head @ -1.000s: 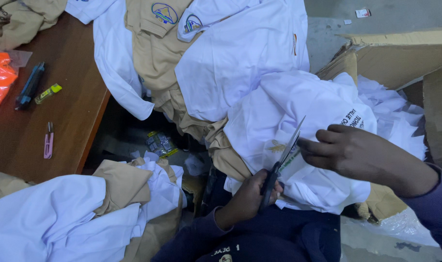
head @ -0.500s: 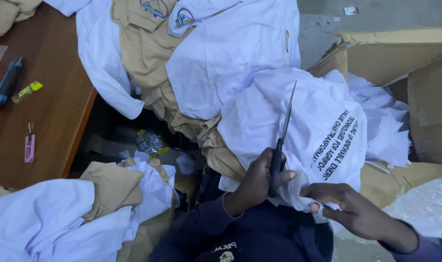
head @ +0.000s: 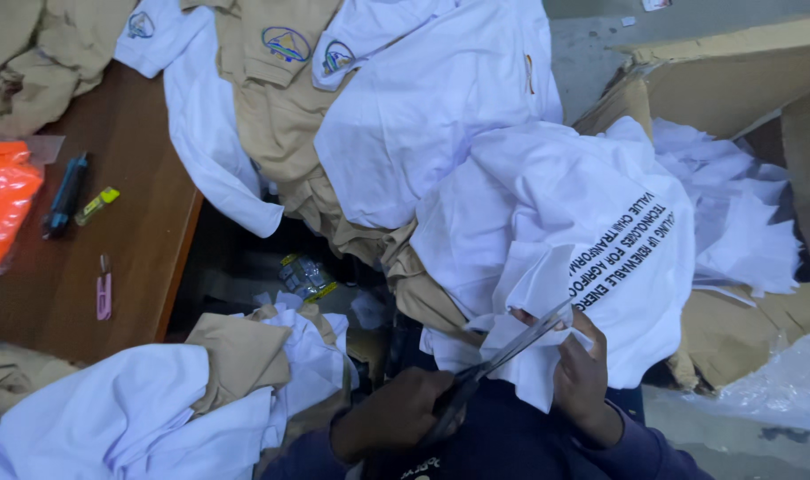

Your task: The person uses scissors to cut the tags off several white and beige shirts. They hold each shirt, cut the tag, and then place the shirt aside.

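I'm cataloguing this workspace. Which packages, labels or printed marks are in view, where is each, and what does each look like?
Orange packet: left table edge, clear wrap, bright orange.
Cardboard box: upper right, open, brown.
Round badges: top, on tan and white shirts, blue-rimmed.
Black print: on white shirt being cut by scissors, several lines.
Plastic bag: lower right, clear.

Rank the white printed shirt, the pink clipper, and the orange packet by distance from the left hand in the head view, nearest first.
From the left hand, which holds scissors:
1. White printed shirt, just above and to the right, where the scissor blades reach it.
2. Pink clipper, on the brown table to the left.
3. Orange packet, at the table's far left edge.
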